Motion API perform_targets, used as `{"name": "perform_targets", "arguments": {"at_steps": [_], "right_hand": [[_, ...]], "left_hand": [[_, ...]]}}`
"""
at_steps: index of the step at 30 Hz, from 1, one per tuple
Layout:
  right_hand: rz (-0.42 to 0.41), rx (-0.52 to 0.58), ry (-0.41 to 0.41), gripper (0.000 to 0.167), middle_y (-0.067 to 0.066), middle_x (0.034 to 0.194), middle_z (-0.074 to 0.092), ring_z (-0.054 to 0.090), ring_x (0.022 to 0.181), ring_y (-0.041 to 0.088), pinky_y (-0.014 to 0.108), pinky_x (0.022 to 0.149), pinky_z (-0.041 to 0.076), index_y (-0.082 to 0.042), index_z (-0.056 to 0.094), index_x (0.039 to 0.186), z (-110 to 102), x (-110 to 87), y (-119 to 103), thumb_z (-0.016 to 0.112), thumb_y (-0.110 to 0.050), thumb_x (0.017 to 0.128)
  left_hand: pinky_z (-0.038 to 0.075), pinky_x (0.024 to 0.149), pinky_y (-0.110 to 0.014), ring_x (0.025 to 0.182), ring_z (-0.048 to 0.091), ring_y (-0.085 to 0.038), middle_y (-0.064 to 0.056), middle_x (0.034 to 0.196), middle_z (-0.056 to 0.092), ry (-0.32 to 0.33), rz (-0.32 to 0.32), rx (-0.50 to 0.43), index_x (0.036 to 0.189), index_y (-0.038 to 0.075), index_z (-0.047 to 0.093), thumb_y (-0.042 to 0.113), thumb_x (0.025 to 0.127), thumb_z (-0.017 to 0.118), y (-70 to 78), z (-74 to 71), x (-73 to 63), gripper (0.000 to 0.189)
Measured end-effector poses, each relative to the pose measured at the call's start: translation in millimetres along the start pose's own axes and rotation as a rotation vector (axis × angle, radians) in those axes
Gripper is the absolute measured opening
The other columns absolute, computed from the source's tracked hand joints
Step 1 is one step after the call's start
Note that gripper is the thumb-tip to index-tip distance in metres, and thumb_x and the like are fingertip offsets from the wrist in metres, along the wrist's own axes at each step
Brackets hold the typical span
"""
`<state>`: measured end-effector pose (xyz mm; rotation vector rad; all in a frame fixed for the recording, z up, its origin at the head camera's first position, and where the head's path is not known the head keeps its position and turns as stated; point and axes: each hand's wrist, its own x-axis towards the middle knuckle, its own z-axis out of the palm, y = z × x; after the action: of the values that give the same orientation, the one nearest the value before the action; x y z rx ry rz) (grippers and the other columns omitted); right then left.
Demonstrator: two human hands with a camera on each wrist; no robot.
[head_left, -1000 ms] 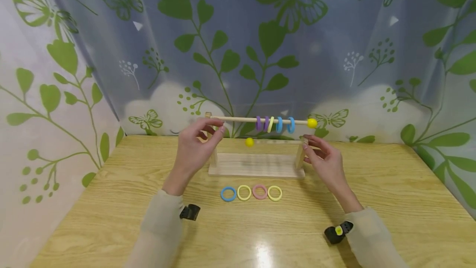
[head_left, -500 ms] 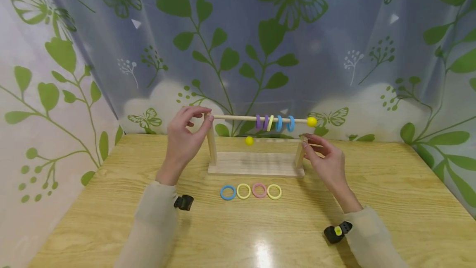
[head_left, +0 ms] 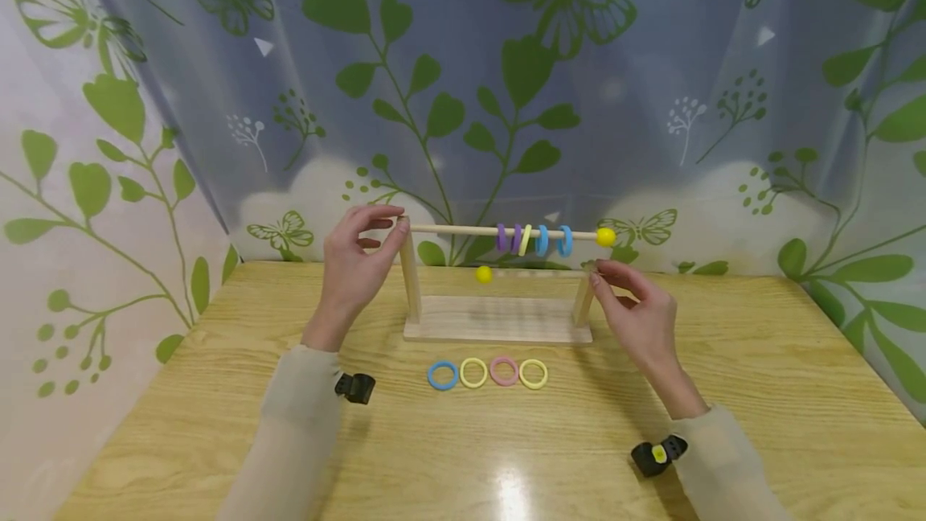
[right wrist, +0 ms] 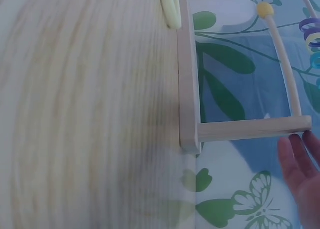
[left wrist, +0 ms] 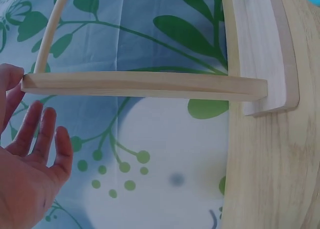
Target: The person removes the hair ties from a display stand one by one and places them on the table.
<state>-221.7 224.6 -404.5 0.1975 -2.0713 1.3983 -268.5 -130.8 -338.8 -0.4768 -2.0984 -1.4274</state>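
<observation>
A wooden stand has a flat base [head_left: 499, 330], a taller left post [head_left: 410, 273] and a shorter right post [head_left: 583, 305]. From the left post's top an upper rod [head_left: 459, 229] runs right to a yellow ball [head_left: 605, 237]. Purple rings [head_left: 501, 238], a yellow ring [head_left: 525, 240] and blue rings [head_left: 565, 241] hang on it. A lower rod [right wrist: 286, 64] points left from the right post and carries a yellow ball [head_left: 483, 274]. My left hand [head_left: 354, 268] pinches the left post's top; its other fingers are spread. My right hand [head_left: 642, 313] holds the right post's top between thumb and fingers.
In front of the base, a blue ring [head_left: 430, 376], yellow rings [head_left: 461, 374] and a pink ring [head_left: 493, 373] lie flat in a row on the wooden table [head_left: 448, 457]. A leaf-patterned curtain [head_left: 463, 38] hangs close behind the stand.
My left hand has shifted left, from in front of the upper rod to the left post's top. My right hand stays at the right post. The rings and stand look unchanged.
</observation>
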Motion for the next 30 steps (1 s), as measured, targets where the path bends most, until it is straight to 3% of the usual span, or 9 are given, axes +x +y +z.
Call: {"name": "perform_targets", "arguments": {"at_steps": [9, 14, 22, 30], "right_hand": [[-0.136, -0.042, 0.056, 0.021, 0.019, 0.107, 0.076, 0.064, 0.087, -0.015, 0.004, 0.076, 0.052, 0.001, 0.076, 0.109, 4, 2.7, -6, 0.075, 0.004, 0.088], [-0.202, -0.049, 0.072, 0.021, 0.022, 0.104, 0.076, 0.064, 0.089, -0.014, 0.005, 0.078, 0.052, 0.001, 0.077, 0.107, 6, 3.5, -10, 0.075, 0.006, 0.086], [-0.246, -0.048, 0.093, 0.02, 0.02, 0.102, 0.077, 0.063, 0.09, -0.014, 0.005, 0.079, 0.051, 0.002, 0.077, 0.105, 9, 5.9, -16, 0.077, 0.005, 0.086], [-0.292, -0.027, 0.114, 0.023, 0.022, 0.1, 0.076, 0.063, 0.088, -0.013, 0.006, 0.076, 0.052, 0.003, 0.077, 0.105, 16, 9.3, -23, 0.077, 0.01, 0.083]], "left_hand": [[0.055, 0.082, -0.018, 0.112, 0.068, -0.018, -0.007, 0.119, 0.068, -0.042, -0.078, -0.077, 0.12, 0.013, 0.072, 0.024, 0.098, 0.07, -3.1, 0.3, 0.0, 0.025], [0.057, 0.082, -0.017, 0.11, 0.068, -0.014, -0.01, 0.124, 0.069, -0.054, -0.112, -0.164, 0.123, 0.008, 0.07, 0.021, 0.099, 0.068, -4.5, 2.4, -0.7, 0.027], [0.059, 0.081, -0.019, 0.102, 0.068, -0.013, -0.008, 0.117, 0.068, -0.013, -0.134, -0.304, 0.124, 0.001, 0.068, 0.01, 0.1, 0.065, -9.5, 10.0, -3.0, 0.026], [0.059, 0.082, -0.02, 0.099, 0.069, -0.012, -0.005, 0.115, 0.069, 0.036, -0.154, -0.33, 0.126, -0.001, 0.067, 0.009, 0.099, 0.065, -12.9, 16.4, -4.8, 0.028]]}}
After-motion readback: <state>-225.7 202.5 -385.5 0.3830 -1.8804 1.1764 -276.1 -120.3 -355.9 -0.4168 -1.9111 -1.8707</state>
